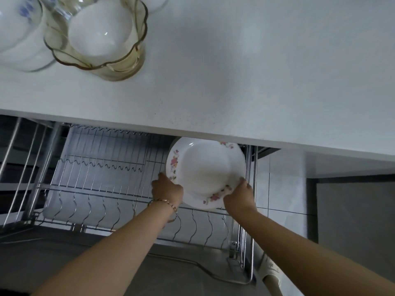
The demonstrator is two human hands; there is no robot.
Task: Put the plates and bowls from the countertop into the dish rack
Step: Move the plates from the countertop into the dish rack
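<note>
A white plate [205, 167] with a floral rim is tilted over the right end of the pull-out wire dish rack [102, 165] below the countertop. My left hand [167, 189] grips its lower left rim. My right hand [240, 196] grips its lower right rim. The plate's top edge is hidden under the countertop [235, 71]. On the counter at top left, a white bowl [100, 28] sits inside an amber glass bowl [128, 58] with a wavy rim. Beside them at far left stands a white bowl with blue flowers [17, 28].
The rack's wire slots to the left of the plate hold nothing. A steel frame post [249, 189] runs down the rack's right side. Another white dish [154, 2] shows at the top edge. Tiled floor [282, 189] lies to the right.
</note>
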